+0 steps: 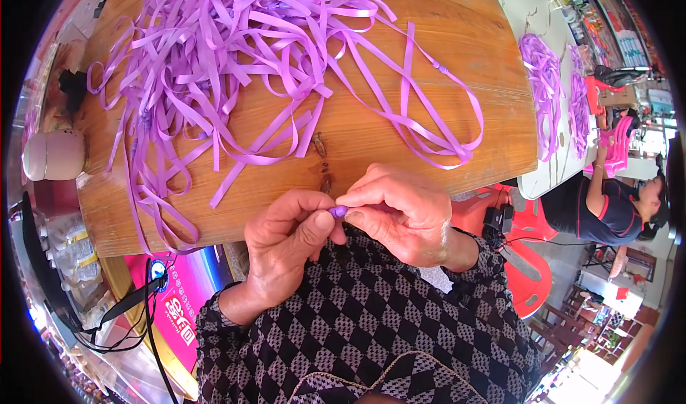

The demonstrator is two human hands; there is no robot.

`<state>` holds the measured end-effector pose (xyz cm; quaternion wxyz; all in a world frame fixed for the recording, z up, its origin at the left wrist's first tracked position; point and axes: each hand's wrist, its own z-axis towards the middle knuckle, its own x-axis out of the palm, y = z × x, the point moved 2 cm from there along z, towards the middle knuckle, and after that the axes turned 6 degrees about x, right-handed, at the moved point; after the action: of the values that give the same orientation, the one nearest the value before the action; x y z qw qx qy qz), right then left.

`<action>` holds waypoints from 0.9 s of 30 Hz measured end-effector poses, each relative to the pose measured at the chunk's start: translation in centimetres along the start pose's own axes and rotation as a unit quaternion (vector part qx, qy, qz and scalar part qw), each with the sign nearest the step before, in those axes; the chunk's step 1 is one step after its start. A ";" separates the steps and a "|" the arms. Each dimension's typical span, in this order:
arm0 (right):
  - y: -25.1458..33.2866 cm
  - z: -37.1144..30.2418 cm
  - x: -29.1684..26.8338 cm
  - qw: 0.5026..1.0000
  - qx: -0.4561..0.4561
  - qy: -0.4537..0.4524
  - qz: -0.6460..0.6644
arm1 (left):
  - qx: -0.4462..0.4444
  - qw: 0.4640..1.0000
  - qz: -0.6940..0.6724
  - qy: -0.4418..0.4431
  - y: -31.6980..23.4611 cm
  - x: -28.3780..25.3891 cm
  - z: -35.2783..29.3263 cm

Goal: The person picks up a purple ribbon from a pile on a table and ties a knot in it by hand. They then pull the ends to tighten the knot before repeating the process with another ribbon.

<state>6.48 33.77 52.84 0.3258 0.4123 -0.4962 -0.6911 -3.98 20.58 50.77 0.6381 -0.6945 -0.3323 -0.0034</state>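
While bent over the near edge of the wooden table (443,68), pinched a small purple piece (338,210) between the fingertips of both hands. Had the left hand (286,243) curled almost closed, thumb and forefinger pressed onto the piece from the left. Had the right hand (400,211) drawn into the same tight pinch from the other side, remaining fingers folded in. Held the piece just off the table's edge, above a black-and-white checked garment (371,325) and apart from the loose ribbons. Could not tell whether a ribbon end ran from it: too small, and mostly covered by the fingers.

Seemed to call for a firm grip right at the fingertips, thumbs braced close together, to stop so small a thing slipping or twisting. Seemed also to want the work held low and near the body, clear of any trailing strand.

Looked out over a big tangle of flat purple ribbons (214,54) on the far half of the table, with bare brown wood between it and the hands. Noted a pale round jar (53,155) at the left edge and a black cable (150,311) hanging below. Noted, off to the right, a white table (525,4) bearing a second ribbon heap (544,82), a seated person (607,204) in a dark top beside it, and a red plastic chair (529,275) nearer by.
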 end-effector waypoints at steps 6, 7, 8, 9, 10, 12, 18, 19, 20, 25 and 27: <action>0.4 0.0 0.0 1.000 0.008 0.006 0.011 | 0.130 0.980 0.142 -0.044 -0.4 0.5 -0.7; 0.3 0.0 -0.1 1.000 0.015 0.013 0.014 | 0.142 0.971 0.190 -0.036 -0.5 0.3 -0.8; 0.3 0.0 0.0 1.000 0.015 0.014 0.013 | 0.142 0.971 0.189 -0.036 -0.3 0.2 -0.8; 0.3 0.0 0.0 1.000 0.019 0.011 0.006 | 0.158 0.960 0.228 -0.031 -0.2 0.1 -0.9; 0.3 -0.1 0.1 1.000 0.022 0.009 -0.001 | 0.174 0.947 0.267 -0.026 -0.1 0.0 -0.9; 0.3 -0.1 0.1 0.999 0.038 0.003 -0.003 | 0.177 0.946 0.271 -0.008 0.0 -0.3 -0.4; -0.1 -0.2 0.2 0.998 -0.023 -0.030 -0.051 | 0.075 0.988 0.135 0.007 -0.6 0.2 -0.4; 0.0 -0.2 0.2 0.996 -0.054 -0.037 -0.064 | 0.049 0.993 0.111 -0.004 -0.7 0.4 -0.5; -0.1 -0.2 0.4 0.996 -0.054 -0.037 -0.064 | 0.049 0.993 0.112 -0.005 -0.5 0.4 -0.6; 0.3 -0.1 0.7 0.994 -0.082 -0.035 -0.069 | 0.129 0.974 0.182 -0.042 -0.6 0.4 -0.9; 0.3 -0.3 0.8 0.993 -0.084 -0.039 -0.067 | 0.163 0.957 0.236 -0.038 -0.6 0.4 -0.9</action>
<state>6.39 32.83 52.88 0.2925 0.3882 -0.4200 -0.7664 -3.59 19.93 51.62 0.7123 -0.6391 -0.1795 0.2279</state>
